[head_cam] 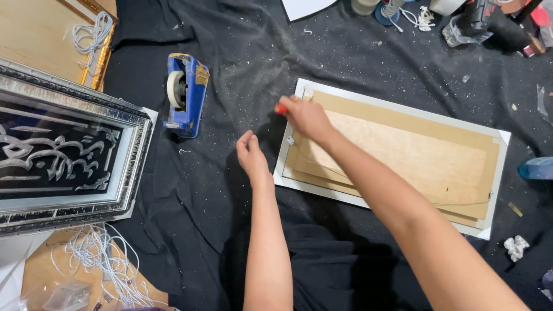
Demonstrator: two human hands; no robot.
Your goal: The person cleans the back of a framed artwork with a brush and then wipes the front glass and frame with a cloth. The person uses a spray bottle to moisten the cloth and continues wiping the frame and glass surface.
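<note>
A white picture frame (403,112) lies face down on the black cloth, its brown board backing (415,155) up. My right hand (307,118) rests over the frame's upper left corner, fingers closed around a small red-tipped tool (280,109). A small metal hanger tab (290,140) sits on the frame's left edge just below that hand. My left hand (252,154) hovers over the cloth just left of the frame, fingers loosely curled and holding nothing.
A blue tape dispenser (185,95) stands on the black cloth (242,63) to the upper left. A silver ornate frame (69,155) lies at far left, with white cord (101,262) below it. Tools and clutter (478,20) sit at the top right; crumpled paper (515,246) lies at right.
</note>
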